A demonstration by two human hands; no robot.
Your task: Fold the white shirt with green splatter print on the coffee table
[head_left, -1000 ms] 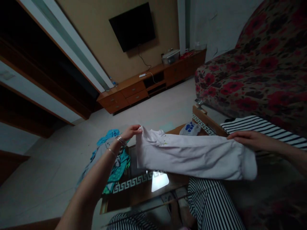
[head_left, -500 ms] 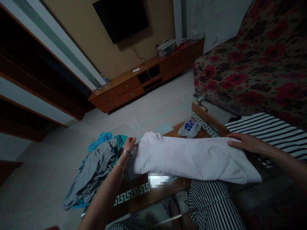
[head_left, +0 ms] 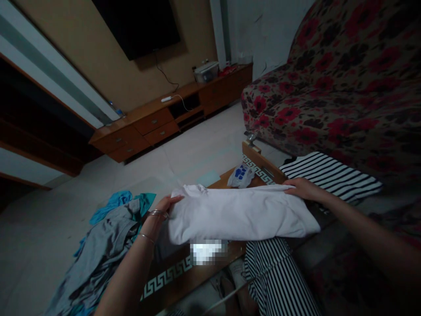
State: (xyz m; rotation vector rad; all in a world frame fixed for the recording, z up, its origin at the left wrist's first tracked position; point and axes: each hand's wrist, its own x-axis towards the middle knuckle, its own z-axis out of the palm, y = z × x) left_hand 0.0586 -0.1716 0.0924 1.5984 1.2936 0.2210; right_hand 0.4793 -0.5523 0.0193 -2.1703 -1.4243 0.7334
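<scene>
A white garment [head_left: 237, 213], folded into a long strip, lies across a low table with a glass top and wooden edges. My left hand [head_left: 166, 205], with bangles at the wrist, is closed on the upper corner of its left end. At the far right, my right hand [head_left: 301, 188] pinches the upper edge, lifting it slightly. Just left of my left forearm is a loose heap of clothes, with a grey garment [head_left: 105, 250] over blue and teal ones. Beyond my right hand lies a black-and-white striped garment [head_left: 332, 175].
A plastic bag with blue print [head_left: 241, 175] rests on the table [head_left: 177, 272] behind the white garment. A flower-patterned sofa [head_left: 329, 101] stands at the right. Along the far wall runs a wooden cabinet [head_left: 154, 127] below a television [head_left: 138, 26].
My left hand has moved onto the white garment's left end and gripped it. My right hand has closed on the upper edge at the right. The camera view has shifted right.
</scene>
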